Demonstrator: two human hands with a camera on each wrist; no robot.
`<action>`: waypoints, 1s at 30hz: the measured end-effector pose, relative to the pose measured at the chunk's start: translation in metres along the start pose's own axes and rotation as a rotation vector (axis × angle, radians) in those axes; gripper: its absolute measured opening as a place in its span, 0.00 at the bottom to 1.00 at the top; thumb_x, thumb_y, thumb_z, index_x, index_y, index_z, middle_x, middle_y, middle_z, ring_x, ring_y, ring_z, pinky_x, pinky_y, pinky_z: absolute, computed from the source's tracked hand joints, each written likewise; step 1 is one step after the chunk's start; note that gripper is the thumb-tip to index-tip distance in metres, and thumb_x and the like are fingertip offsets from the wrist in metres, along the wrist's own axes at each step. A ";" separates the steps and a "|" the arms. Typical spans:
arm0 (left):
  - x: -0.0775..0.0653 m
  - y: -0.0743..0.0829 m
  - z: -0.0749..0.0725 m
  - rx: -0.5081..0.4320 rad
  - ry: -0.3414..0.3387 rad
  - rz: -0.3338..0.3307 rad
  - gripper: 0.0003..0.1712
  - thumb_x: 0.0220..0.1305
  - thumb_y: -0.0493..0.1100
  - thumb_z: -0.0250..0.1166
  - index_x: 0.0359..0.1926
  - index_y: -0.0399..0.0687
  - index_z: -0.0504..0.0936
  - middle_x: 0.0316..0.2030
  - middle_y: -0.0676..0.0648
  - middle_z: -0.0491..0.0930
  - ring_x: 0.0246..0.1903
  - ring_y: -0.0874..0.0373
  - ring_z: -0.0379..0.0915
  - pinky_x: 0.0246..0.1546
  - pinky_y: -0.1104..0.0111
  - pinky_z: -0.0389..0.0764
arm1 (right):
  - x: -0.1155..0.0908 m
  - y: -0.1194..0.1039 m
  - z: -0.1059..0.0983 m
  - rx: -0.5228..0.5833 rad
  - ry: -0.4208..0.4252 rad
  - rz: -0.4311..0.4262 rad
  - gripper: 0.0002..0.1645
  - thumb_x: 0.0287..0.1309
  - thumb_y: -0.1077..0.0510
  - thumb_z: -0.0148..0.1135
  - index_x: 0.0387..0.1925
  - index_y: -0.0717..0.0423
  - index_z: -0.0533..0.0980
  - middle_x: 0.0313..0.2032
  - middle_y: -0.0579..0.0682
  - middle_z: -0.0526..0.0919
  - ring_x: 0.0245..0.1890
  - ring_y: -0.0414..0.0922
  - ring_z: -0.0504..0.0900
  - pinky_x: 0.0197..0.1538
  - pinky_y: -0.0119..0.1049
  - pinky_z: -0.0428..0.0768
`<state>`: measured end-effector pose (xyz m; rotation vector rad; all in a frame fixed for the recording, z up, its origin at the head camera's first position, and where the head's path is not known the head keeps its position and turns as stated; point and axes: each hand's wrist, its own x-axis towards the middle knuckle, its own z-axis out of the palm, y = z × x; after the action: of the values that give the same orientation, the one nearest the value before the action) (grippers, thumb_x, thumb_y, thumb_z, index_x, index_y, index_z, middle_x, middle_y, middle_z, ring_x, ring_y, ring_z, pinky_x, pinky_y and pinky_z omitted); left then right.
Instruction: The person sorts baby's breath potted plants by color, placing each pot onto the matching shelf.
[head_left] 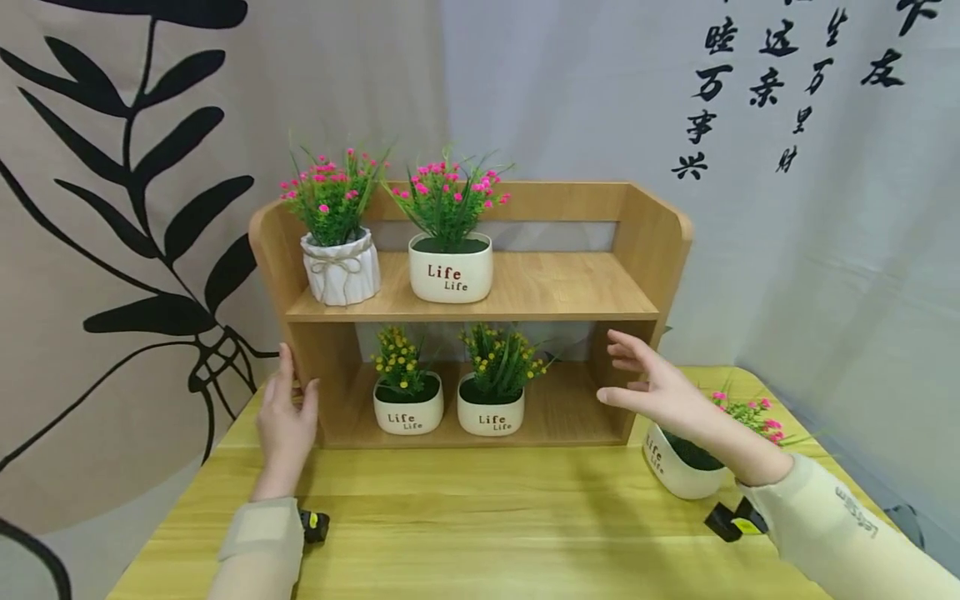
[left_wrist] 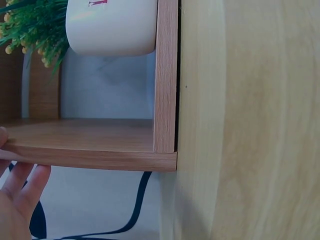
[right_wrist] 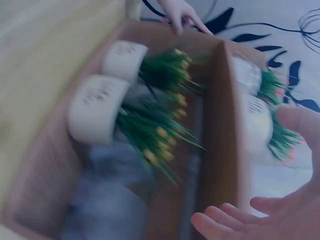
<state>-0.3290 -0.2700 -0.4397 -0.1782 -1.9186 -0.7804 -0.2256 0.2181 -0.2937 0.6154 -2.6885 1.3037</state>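
Observation:
A two-tier wooden shelf stands on the table. My left hand holds its left side panel, the thumb on the inner face and the fingers against the outer face. My right hand hovers before the lower right part of the shelf, fingers spread and nothing in them. Beneath the right forearm, a white "Life" pot with pink flowers sits on the table, partly covered by the arm. Two "Life" pots with yellow flowers occupy the lower tier.
On the upper tier are a white pot tied with twine and an oval "Life" pot, both with pink flowers. The yellowish table extends in front of the shelf. Behind hangs a pale curtain with black leaf prints and writing.

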 end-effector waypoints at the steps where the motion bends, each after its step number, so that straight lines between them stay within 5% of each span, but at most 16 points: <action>1: 0.000 0.000 0.000 -0.003 0.003 0.004 0.45 0.62 0.29 0.63 0.75 0.56 0.55 0.48 0.28 0.74 0.35 0.34 0.74 0.28 0.44 0.75 | -0.001 -0.004 -0.007 -0.014 0.017 -0.005 0.49 0.62 0.55 0.64 0.74 0.60 0.48 0.67 0.65 0.60 0.67 0.63 0.61 0.62 0.60 0.66; 11: 0.002 -0.001 -0.004 0.003 -0.001 0.002 0.45 0.62 0.29 0.63 0.75 0.55 0.54 0.49 0.27 0.73 0.38 0.33 0.72 0.30 0.44 0.75 | -0.011 -0.010 -0.085 -0.093 0.127 0.092 0.49 0.66 0.51 0.60 0.77 0.51 0.42 0.70 0.63 0.56 0.68 0.64 0.57 0.60 0.67 0.62; 14: 0.002 -0.002 -0.005 0.007 -0.002 -0.010 0.45 0.63 0.29 0.63 0.75 0.55 0.54 0.49 0.27 0.73 0.39 0.32 0.72 0.29 0.44 0.75 | -0.016 0.002 -0.108 -0.095 0.129 0.106 0.46 0.69 0.51 0.56 0.77 0.48 0.42 0.71 0.61 0.56 0.68 0.60 0.57 0.63 0.42 0.68; 17: 0.002 -0.003 -0.005 0.011 -0.002 -0.015 0.45 0.63 0.29 0.63 0.75 0.56 0.54 0.49 0.27 0.73 0.39 0.32 0.72 0.29 0.44 0.74 | -0.024 0.020 -0.129 -0.088 0.135 0.110 0.41 0.71 0.53 0.52 0.77 0.44 0.44 0.68 0.51 0.60 0.66 0.41 0.63 0.50 0.20 0.68; 21: 0.001 -0.004 -0.004 0.015 -0.001 -0.008 0.45 0.62 0.29 0.63 0.75 0.55 0.55 0.48 0.27 0.73 0.38 0.32 0.72 0.29 0.44 0.73 | -0.039 0.048 -0.149 -0.061 0.172 0.094 0.38 0.72 0.58 0.49 0.76 0.45 0.46 0.60 0.37 0.63 0.53 0.22 0.67 0.47 0.16 0.68; 25: 0.000 -0.003 -0.003 0.007 0.012 -0.001 0.45 0.62 0.29 0.63 0.75 0.55 0.55 0.47 0.27 0.74 0.38 0.32 0.72 0.29 0.44 0.73 | -0.054 0.084 -0.164 0.051 0.207 0.034 0.38 0.71 0.66 0.47 0.76 0.48 0.47 0.57 0.34 0.65 0.52 0.22 0.70 0.47 0.17 0.73; 30: 0.000 0.000 -0.002 0.002 0.004 -0.003 0.46 0.62 0.29 0.63 0.76 0.56 0.54 0.47 0.27 0.74 0.38 0.33 0.72 0.29 0.45 0.74 | -0.076 0.141 -0.177 0.369 0.179 -0.030 0.38 0.71 0.72 0.41 0.76 0.50 0.46 0.57 0.34 0.72 0.52 0.26 0.75 0.46 0.22 0.77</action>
<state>-0.3278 -0.2712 -0.4397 -0.1723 -1.9168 -0.7805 -0.2276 0.4564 -0.3047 0.5376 -2.3062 1.7715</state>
